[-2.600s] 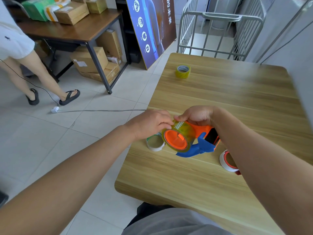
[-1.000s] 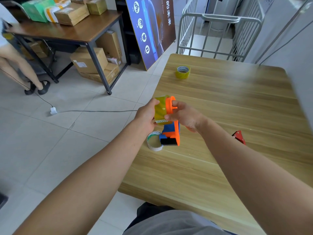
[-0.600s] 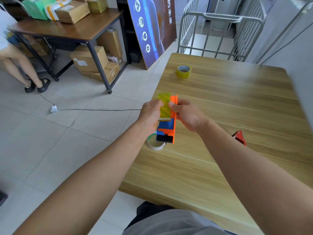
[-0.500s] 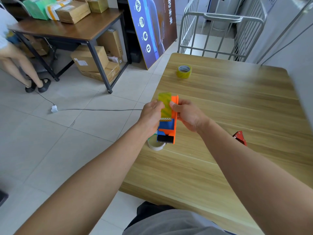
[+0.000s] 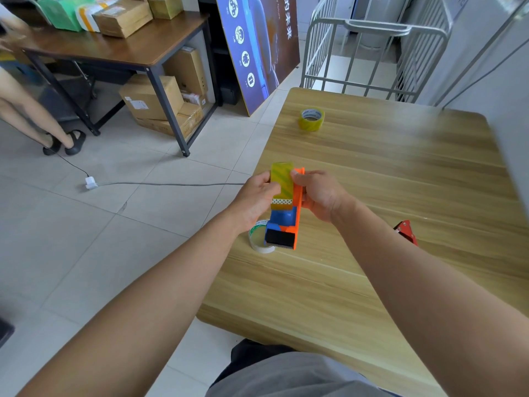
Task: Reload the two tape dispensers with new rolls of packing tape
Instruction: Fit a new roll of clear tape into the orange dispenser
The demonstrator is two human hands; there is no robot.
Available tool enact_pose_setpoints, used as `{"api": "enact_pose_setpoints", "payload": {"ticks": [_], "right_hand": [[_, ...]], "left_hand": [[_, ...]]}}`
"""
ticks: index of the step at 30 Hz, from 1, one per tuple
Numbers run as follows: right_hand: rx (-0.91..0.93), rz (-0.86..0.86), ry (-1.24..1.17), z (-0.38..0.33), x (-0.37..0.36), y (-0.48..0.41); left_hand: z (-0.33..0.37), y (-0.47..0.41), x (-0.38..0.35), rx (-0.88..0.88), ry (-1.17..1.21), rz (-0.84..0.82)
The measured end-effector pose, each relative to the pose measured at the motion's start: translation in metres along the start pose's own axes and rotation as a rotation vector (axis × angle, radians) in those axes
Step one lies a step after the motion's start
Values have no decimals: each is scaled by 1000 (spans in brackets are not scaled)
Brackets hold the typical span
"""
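**Both your hands on the orange dispenser, yellow roll mounted**

The wooden tabletop (image 5: 400, 196) fills the right side of your view, and your two forearms reach out over its near left corner. There you hold the orange-and-blue tape dispenser (image 5: 289, 224) on end, with its black cutter end pointing down towards you. Your right hand (image 5: 319, 196) grips the orange side plate from the right, with the thumb at the top edge of the roll. Your left hand (image 5: 253, 203) curls its fingers (image 5: 264, 179) round the left side of the yellow tape roll (image 5: 282, 186) seated on the dispenser. A white, nearly spent roll (image 5: 257, 239) lies flat on the tabletop just behind the dispenser's lower end; you cannot tell whether they touch. A spare yellow roll (image 5: 311, 119) lies well apart near the far edge. A corner of the red dispenser (image 5: 406, 231) shows beside your right forearm.
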State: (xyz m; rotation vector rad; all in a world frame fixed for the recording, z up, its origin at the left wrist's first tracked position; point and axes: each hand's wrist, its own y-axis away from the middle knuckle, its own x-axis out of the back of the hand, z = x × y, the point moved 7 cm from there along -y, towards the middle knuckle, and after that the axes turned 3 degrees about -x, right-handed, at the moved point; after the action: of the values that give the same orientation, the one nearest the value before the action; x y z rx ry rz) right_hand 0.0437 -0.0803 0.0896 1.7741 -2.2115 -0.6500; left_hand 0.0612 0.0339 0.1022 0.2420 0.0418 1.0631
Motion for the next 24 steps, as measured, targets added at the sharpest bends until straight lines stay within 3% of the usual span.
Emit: {"api": "enact_pose_setpoints", "payload": {"ticks": [4, 7, 12, 18, 24], "right_hand": [[-26, 131, 65, -1, 4, -3], [2, 92, 19, -2, 1, -3], [46, -44, -99, -5, -8, -2], [-86, -101, -386, 3, -12, -3], [-33, -183, -411, 2, -19, -1]], "left_hand": [[11, -1, 5, -131, -270, 160], [17, -4, 5, -186, -436, 222], [22, -3, 11, -182, -442, 288], [31, 2, 0, -299, -572, 270], [37, 0, 6, -304, -526, 312]]}}
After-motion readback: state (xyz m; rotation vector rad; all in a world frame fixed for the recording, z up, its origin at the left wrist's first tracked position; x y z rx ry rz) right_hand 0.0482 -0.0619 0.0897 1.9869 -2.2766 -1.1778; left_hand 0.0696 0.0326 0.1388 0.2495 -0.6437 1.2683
